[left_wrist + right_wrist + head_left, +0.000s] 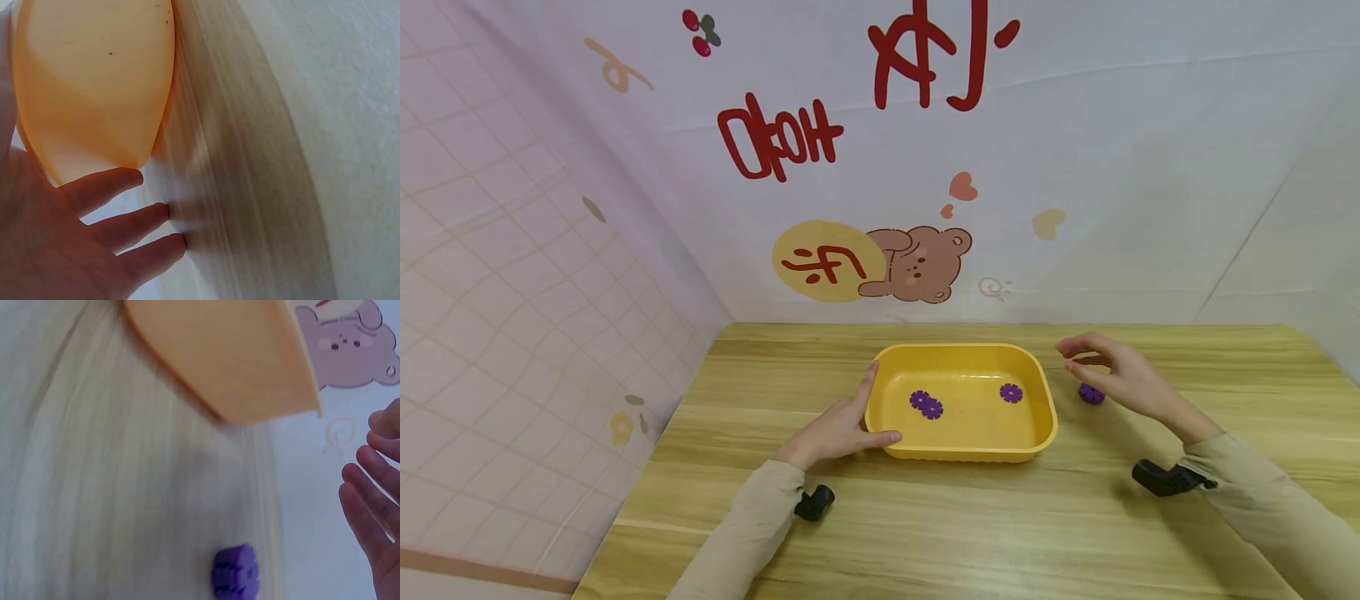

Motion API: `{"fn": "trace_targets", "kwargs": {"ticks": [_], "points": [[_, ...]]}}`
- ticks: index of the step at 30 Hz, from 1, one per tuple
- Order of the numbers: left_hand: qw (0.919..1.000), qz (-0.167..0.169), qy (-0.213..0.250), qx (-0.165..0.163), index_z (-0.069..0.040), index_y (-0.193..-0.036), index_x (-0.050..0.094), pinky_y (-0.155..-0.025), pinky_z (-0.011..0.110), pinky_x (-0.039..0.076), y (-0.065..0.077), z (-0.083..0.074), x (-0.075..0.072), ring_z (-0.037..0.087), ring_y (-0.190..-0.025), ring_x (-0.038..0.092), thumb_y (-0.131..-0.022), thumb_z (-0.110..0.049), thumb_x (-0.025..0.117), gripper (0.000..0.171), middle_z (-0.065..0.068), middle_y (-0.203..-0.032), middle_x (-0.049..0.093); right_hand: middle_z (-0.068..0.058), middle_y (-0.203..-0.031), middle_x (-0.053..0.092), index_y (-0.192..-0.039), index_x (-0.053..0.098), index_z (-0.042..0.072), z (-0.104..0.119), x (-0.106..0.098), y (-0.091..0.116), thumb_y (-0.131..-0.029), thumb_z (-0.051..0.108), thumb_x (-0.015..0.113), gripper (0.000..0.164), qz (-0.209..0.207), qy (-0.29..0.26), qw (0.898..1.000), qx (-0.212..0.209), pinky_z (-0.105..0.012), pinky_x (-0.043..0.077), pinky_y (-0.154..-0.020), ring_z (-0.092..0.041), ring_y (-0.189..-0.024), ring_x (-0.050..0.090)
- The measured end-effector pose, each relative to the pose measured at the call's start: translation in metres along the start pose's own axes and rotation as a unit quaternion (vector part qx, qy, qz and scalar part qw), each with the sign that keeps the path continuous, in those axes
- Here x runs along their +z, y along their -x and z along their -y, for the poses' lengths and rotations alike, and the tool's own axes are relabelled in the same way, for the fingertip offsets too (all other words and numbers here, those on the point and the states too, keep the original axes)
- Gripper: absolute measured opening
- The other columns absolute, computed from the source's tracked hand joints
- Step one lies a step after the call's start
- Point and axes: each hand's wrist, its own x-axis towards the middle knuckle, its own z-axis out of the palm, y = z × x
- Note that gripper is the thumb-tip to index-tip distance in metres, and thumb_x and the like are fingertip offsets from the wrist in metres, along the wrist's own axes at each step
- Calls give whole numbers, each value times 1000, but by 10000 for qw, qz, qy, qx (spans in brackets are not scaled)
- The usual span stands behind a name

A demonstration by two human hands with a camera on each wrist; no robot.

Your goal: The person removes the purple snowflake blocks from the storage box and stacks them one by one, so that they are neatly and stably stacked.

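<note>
A yellow plastic basin (970, 437) stands on the table. My left hand (835, 429) holds its left end, thumb over the front rim. In the left wrist view, several fingers (134, 228) extend beside the basin wall (100, 81). Inside lie a purple snowflake disc (1011, 393) on the right and two overlapping purple discs (932, 408) on the left. My right hand (1116, 375) hovers right of the basin with loosely bent fingers; nothing shows between them. Under it on the table sits a short stack of purple snowflake discs (1092, 394), also seen in the right wrist view (236, 573).
The wood-grain table (925, 533) meets a white cloth backdrop (1135, 167) behind the basin, printed with red characters and a bear (925, 267). Another pale gridded cloth (512, 292) hangs on the left. Black devices (1165, 478) are strapped at both wrists.
</note>
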Motion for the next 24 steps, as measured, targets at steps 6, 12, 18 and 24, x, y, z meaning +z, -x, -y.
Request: {"fn": "trace_targets", "kwargs": {"ticks": [6, 12, 18, 24], "points": [[10000, -3, 48, -6, -18, -155, -12, -96, 43, 42, -1, 1, 1, 19, -92, 54, -83, -58, 68, 115, 16, -119, 58, -11, -113, 62, -113, 64, 1, 16, 4, -12, -91, -5, 62, 23, 178, -73, 9998, -37, -19, 48, -84, -17, -101, 62], [10000, -18, 55, -37, -19, -155, -12, -100, 45, 39, -1, 2, 1, 20, -99, 54, -83, -57, 69, 114, 21, -132, 51, -17, -109, 63, -112, 63, -3, 31, 17, -21, -89, -7, 64, 23, 430, -171, 9983, -358, -25, 52, -81, -32, -95, 64], [10000, -21, 85, 5, -19, -155, -12, -100, 45, 39, 0, 1, 0, 21, -100, 54, -83, -57, 69, 115, 21, -133, 51, -13, -106, 65, -111, 63, -1, 39, 32, -30, -87, -11, 65, 26, 496, -251, 9968, -579, -32, 54, -79, -33, -95, 62], [9999, 18, 114, -26, -20, -154, -13, -98, 44, 41, 0, 2, 0, 20, -95, 54, -83, -58, 68, 115, 20, -128, 54, -17, -115, 58, -114, 62, -3, 53, 49, -35, -88, -3, 67, 26, 749, 8, 9972, 16, -43, 52, -82, -38, -104, 57]]}}
